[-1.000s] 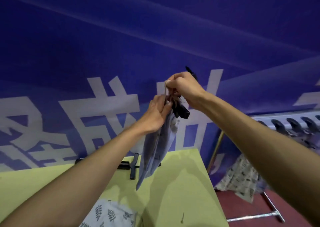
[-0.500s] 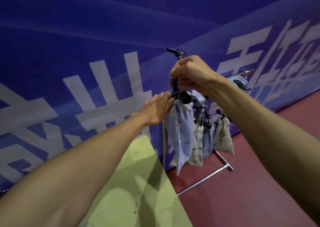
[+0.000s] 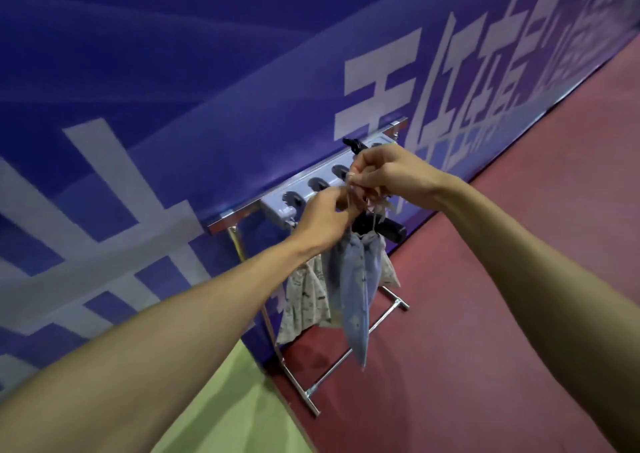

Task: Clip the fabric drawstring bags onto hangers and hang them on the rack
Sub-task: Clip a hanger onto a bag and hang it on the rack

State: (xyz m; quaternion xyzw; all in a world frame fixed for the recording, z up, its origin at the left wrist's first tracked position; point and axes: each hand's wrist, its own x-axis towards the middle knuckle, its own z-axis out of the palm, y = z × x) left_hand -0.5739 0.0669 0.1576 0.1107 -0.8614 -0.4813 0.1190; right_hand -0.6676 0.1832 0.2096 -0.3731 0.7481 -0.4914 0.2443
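Blue banner wall (image 3: 173,106) with white characters stood above a red floor (image 3: 519,314) and a green table corner (image 3: 242,411). The metal rack (image 3: 311,193) stood against the wall, with patterned bags (image 3: 304,300) hanging from it. A pale blue bag (image 3: 356,300) hung clipped to a black hanger (image 3: 391,229), held in the air just in front of the rack's top bar. The right hand (image 3: 388,175) had its fingers curled round the hanger's upper part, and the left hand (image 3: 325,217) pinched the bag's gathered top.

We see a metal rack (image 3: 239,217) standing on the red floor (image 3: 485,314), patterned bags (image 3: 304,300) hanging from it, green desk (image 3: 235,400) corner beside
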